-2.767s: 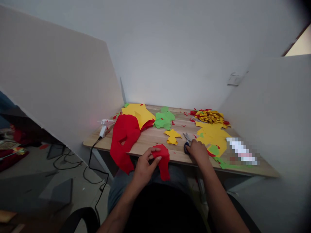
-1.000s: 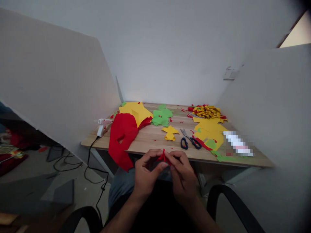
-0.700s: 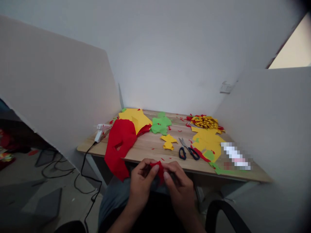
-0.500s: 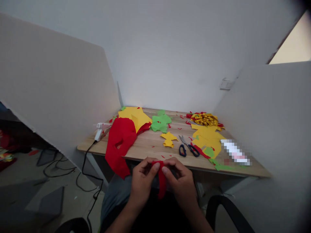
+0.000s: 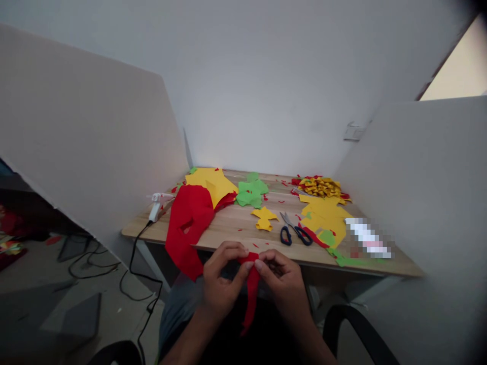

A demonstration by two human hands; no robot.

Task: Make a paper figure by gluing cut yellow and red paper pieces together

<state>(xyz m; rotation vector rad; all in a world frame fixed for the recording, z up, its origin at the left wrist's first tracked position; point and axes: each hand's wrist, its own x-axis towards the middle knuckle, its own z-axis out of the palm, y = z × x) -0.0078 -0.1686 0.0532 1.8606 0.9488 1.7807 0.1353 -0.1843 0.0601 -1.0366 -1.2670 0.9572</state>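
Between my two hands, just off the table's near edge, is a red felt piece (image 5: 251, 289) with a long narrow tail hanging down over my lap. My left hand (image 5: 223, 276) pinches its upper left part between thumb and fingers. My right hand (image 5: 283, 279) pinches the upper right part, the thumbs almost meeting. On the table beyond lie dark-handled scissors (image 5: 292, 230), slightly spread, and a small yellow felt cutout (image 5: 264, 219). A large red felt sheet (image 5: 190, 218) droops over the table edge left of my hands.
A white glue gun (image 5: 154, 208) with a black cord (image 5: 133, 263) stands at the left. Yellow felt (image 5: 207, 180), green felt (image 5: 251, 192), more yellow felt (image 5: 323, 215) and a pile of yellow pieces (image 5: 321, 186) lie on the wooden table (image 5: 228, 230). Partitions flank it; a blurred-out object is at right.
My right hand has let go of the scissors, now lying on the table, and has joined my left on the red felt piece. Its tail now hangs longer and lower.
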